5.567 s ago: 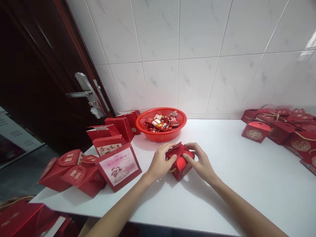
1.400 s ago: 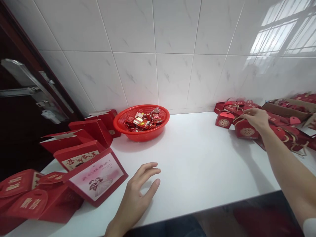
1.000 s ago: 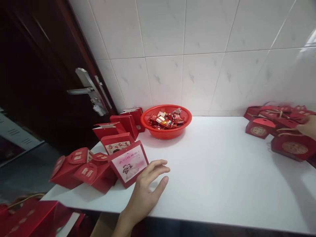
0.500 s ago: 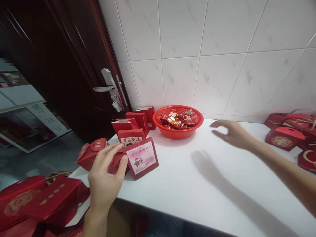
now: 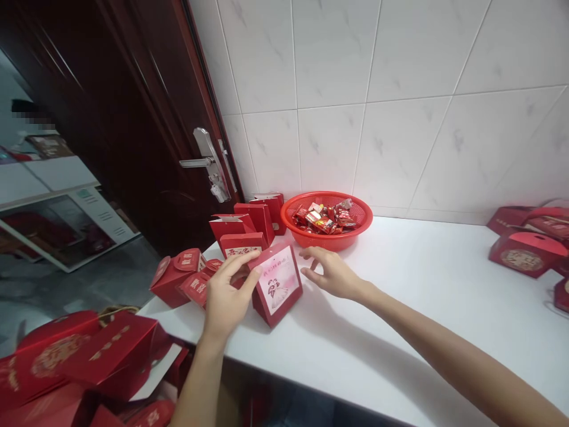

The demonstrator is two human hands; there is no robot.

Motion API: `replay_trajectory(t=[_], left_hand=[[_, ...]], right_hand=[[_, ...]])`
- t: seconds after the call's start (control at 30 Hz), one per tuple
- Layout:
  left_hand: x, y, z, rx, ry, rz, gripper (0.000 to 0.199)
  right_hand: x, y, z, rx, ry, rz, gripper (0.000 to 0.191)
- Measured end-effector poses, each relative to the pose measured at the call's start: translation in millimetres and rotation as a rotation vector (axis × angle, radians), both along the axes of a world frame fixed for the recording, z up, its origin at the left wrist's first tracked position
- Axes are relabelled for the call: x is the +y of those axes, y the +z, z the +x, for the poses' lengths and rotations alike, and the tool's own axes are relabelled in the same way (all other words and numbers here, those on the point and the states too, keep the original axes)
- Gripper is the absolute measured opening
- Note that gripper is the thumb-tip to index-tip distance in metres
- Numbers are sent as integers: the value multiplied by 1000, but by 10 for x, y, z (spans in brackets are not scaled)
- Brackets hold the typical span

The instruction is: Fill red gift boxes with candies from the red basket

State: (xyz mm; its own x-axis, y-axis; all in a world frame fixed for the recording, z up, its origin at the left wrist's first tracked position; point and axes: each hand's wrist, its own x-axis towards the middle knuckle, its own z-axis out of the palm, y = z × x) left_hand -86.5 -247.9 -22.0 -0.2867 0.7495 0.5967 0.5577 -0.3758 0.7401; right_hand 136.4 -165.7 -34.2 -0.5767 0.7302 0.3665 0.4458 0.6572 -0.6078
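A red gift box (image 5: pixel 281 283) with a pink-and-white picture of a couple stands slightly turned on the white table. My left hand (image 5: pixel 231 292) pinches its upper left edge between thumb and fingers. Just off the box's right edge, my right hand (image 5: pixel 329 271) has its fingers curved and apart, holding nothing. Behind the box is another red box (image 5: pixel 242 240) with dark lettering, partly covered. A red plastic basket (image 5: pixel 326 240) beyond my right hand holds wrapped candies (image 5: pixel 326 219).
Several upright red boxes (image 5: pixel 255 219) line the table's left end, with lidded red boxes (image 5: pixel 175 276) nearer. A heap of red boxes (image 5: pixel 93 356) fills the lower left. More red boxes (image 5: pixel 527 252) sit far right. A tiled wall backs the table (image 5: pixel 427 284); a dark door (image 5: pixel 146 118) stands left.
My right hand has moved left from the open table to beside the gift box. With my left hand on it, the box has shifted right and turned. The view has swung slightly left.
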Motion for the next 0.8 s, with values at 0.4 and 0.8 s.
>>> replay_trajectory(t=[0.4,0.8], left_hand=[[416,-13,481,-235,-73,31,39],[376,-146,1071,310,-368,230,14]], right_hand=[[50,17,166,320,-196,-21,29],[114,179,353,512,-94,-396,38]])
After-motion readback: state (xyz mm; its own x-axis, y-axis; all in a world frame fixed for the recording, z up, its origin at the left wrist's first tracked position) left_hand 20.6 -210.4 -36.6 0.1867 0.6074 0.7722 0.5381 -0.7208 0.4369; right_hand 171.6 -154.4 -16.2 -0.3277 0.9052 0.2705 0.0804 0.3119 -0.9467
